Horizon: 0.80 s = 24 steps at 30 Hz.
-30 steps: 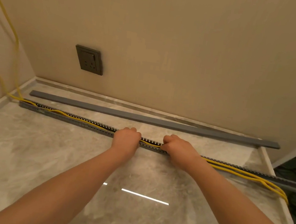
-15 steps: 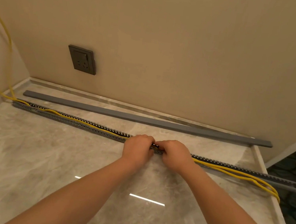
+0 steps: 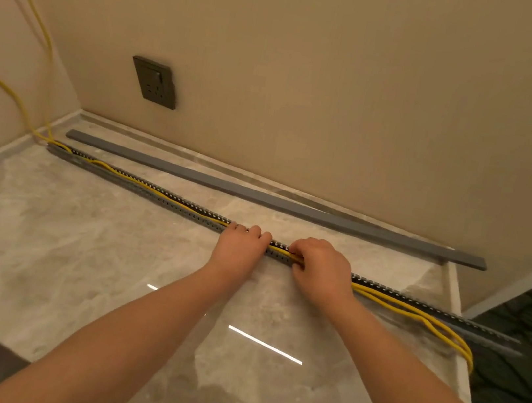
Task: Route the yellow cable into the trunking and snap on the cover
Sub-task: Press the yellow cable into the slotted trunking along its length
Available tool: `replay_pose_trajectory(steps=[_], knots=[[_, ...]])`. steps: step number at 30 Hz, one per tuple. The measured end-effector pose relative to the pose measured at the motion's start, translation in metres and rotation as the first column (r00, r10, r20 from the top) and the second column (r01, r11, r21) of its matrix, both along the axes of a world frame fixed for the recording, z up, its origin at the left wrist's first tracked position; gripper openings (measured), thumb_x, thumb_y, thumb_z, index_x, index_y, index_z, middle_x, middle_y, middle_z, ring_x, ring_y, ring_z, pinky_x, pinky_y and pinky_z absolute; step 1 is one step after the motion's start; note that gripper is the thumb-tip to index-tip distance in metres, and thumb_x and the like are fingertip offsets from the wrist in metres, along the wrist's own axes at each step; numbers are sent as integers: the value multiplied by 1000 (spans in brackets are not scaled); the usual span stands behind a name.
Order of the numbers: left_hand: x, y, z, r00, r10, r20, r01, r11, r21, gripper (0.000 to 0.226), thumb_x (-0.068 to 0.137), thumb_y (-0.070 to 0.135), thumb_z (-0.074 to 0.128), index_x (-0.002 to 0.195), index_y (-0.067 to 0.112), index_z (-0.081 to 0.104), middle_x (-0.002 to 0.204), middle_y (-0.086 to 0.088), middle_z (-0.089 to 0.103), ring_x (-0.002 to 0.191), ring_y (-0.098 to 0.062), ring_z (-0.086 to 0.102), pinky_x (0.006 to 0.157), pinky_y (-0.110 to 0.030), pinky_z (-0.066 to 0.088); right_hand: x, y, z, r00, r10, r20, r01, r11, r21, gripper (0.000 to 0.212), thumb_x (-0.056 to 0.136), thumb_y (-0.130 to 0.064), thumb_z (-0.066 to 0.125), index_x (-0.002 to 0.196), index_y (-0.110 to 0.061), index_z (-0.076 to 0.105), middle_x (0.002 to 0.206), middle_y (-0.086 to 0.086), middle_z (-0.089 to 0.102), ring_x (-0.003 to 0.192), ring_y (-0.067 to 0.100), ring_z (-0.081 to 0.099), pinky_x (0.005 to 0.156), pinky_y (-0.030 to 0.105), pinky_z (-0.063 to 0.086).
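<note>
1. While both hands press at the middle of the run, the polished marble-look floor [image 3: 76,259] spreads out under everything, with a bright strip of light reflected on it just behind the wrists.
2. Beyond the grip stands the beige wall [image 3: 343,92], carrying a dark grey wall socket [image 3: 155,83] up and to the left of the hands.
3. Lying flat between the grip and the wall is the long grey trunking cover [image 3: 275,199], well apart from both hands and not on the channel.
4. Under the fingers runs the slotted grey trunking [image 3: 162,196], stretching away left of the grip toward the corner and out to the right past the floor's raised edge.
5. Now the yellow cable [image 3: 413,313]: left of the grip it sits inside the channel, wavering a little near the far end before climbing the side wall; right of the grip two strands lie outside the channel on its near side, loose on the floor.
6. Right hand [image 3: 321,271], fingers curled, is closed around the yellow strands right at the channel's near wall.
7. Left hand [image 3: 240,249], just beside the right one, is closed with its fingertips [image 3: 255,230] hooked over the trunking; whether it pinches the cable too, I can't tell.
</note>
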<state>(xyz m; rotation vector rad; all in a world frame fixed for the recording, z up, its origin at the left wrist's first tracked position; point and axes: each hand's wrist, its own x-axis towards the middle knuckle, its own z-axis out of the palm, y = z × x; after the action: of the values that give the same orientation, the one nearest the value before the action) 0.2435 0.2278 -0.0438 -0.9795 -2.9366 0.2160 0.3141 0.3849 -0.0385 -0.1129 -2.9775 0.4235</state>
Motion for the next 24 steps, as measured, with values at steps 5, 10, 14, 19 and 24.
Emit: replay_pose_trajectory(steps=[5, 10, 14, 19, 24], knots=[[9, 19, 5, 997, 78, -27, -79, 995, -62, 25, 90, 10, 47, 115, 12, 53, 111, -9, 64, 103, -32, 62, 110, -47, 27, 10, 12, -1, 996, 63, 60, -71, 988, 135, 26, 81, -6, 53, 101, -22, 56, 99, 2, 60, 94, 27, 56, 60, 32, 37], [13, 31, 7, 990, 140, -33, -143, 984, -103, 20, 93, 9, 45, 111, 13, 55, 108, -6, 66, 100, -29, 63, 99, -41, 37, 9, 29, 7, 983, 136, 126, -144, 988, 63, 33, 82, -5, 51, 109, -22, 59, 105, 4, 63, 95, 30, 59, 65, 34, 42], [14, 33, 6, 987, 155, -47, -159, 981, -108, 21, 91, 8, 48, 110, 13, 54, 104, -6, 67, 98, -29, 63, 94, -39, 40, 6, 37, 17, 970, 196, 140, -203, 979, 33, 40, 84, -5, 50, 117, -22, 65, 112, 3, 65, 103, 28, 59, 79, 37, 51], [16, 35, 4, 980, 197, -39, -199, 976, -83, 20, 91, 8, 47, 109, 12, 55, 105, -7, 67, 99, -30, 63, 98, -40, 39, -3, 39, 26, 922, 292, 253, -348, 913, 213, 34, 81, -2, 55, 109, -16, 66, 110, 5, 58, 102, 29, 55, 71, 37, 49], [18, 36, 7, 968, 250, -16, -250, 968, -24, 24, 89, 12, 48, 112, 13, 57, 113, -8, 62, 107, -30, 59, 103, -41, 35, -8, 41, 26, 888, 328, 322, -407, 887, 220, 37, 79, 1, 59, 113, -13, 64, 114, 8, 52, 105, 31, 51, 68, 35, 42]])
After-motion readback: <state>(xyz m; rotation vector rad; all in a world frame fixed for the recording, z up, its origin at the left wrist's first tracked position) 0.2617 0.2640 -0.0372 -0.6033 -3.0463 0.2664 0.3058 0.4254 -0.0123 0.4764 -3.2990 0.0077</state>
